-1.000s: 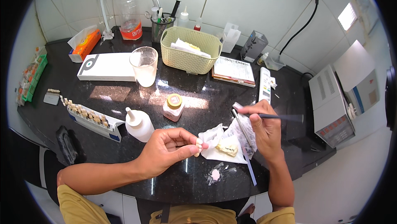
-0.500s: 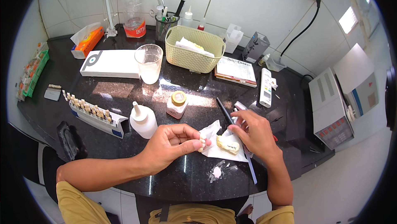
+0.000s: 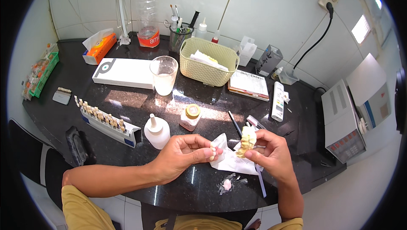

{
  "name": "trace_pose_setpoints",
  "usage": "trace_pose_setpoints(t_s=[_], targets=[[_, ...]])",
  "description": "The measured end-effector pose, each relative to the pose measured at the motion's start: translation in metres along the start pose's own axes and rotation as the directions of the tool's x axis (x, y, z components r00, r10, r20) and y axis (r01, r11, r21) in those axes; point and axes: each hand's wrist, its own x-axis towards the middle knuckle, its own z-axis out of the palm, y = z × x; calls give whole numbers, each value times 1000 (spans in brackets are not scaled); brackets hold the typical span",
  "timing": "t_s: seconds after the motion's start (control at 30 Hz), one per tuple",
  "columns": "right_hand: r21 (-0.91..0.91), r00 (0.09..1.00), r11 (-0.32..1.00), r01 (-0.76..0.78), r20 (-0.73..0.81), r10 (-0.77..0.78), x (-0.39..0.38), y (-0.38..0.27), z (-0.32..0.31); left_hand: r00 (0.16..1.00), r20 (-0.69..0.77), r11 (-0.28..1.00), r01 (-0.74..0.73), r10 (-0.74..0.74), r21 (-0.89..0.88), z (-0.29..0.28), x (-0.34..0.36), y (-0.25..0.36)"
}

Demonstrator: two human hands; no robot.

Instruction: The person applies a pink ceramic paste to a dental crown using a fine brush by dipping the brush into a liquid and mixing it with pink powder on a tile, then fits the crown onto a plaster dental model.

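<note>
My left hand (image 3: 183,154) is closed, its thumb and fingertips pinching a small white-and-pink denture piece (image 3: 213,151). Facing it, my right hand (image 3: 272,152) grips a pale yellow dental cast (image 3: 246,140), tilted upright above the table. Beneath the two hands lies a crumpled white tissue (image 3: 233,164). A pink blob (image 3: 227,184) with smeared white residue sits on the dark tabletop nearer me. From under the tissue's right side a lilac strip (image 3: 261,183) sticks out. Just behind the cast are a black pen-like tool (image 3: 234,122) and a brush (image 3: 253,121).
Left of my hands stand a white squeeze bottle (image 3: 157,133), a gold-lidded jar (image 3: 190,117) and a tooth shade guide (image 3: 108,124). Farther back are a plastic cup (image 3: 164,77), a white box (image 3: 123,74) and a woven basket (image 3: 207,71). A grey machine (image 3: 342,122) occupies the right end.
The yellow cast lay on the tissue before; my right hand has taken hold of it and raised it. My left hand keeps the denture piece pinched. The whole view has shifted slightly.
</note>
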Motion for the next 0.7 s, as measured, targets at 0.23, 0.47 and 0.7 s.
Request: trace_pose_setpoints(t_s=[0.23,0.47,0.7], targets=[[142,990,980,-136,59,129,-5,17,17,999,4,997,40,-40,-62,-1,-2,-7],[120,981,976,-181,93,170,-7,15,30,997,-43,998,56,-56,-4,1,-2,-9],[88,986,984,-157,76,150,-8,16,34,997,-68,994,53,-46,98,4,-4,-6]])
